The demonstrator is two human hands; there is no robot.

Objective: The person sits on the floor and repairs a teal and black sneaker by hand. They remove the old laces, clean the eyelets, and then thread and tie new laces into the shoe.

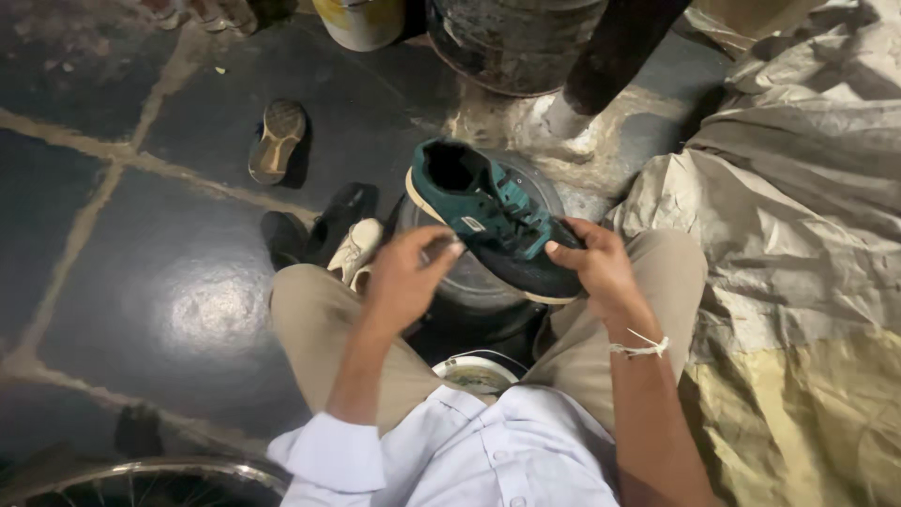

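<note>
**A:** One view only, the head camera looking down. Person sits on a dark stone floor [113,282] with pale joints, knees apart, and a teal fabric lace-up sneaker with a pale sole edge [493,218] lies on top of a round black metal stand [479,282] between the legs, toe end toward the right side.

**B:** Hands?

**A:** Right hand [601,268] is closed around the toe end, thumb on top near the laces. Left hand [405,277] hovers just beside the sneaker's side, fingers pinched narrow; can't tell if it holds anything small.

**B:** How would it handle?

**A:** My guess: light, soft upper that dents under a thumb, sole stiffer and grippier. Toe or heel looks like the best place to clamp it, since the open collar would just fold.

**B:** Other stuff around?

**A:** Black shoe [324,230] and cream shoe [355,249] near the left knee, tan upturned sole [278,141] farther off, grey crumpled tarp [798,188] on the right, bicycle wheel rim [160,474] at bottom left.
</note>
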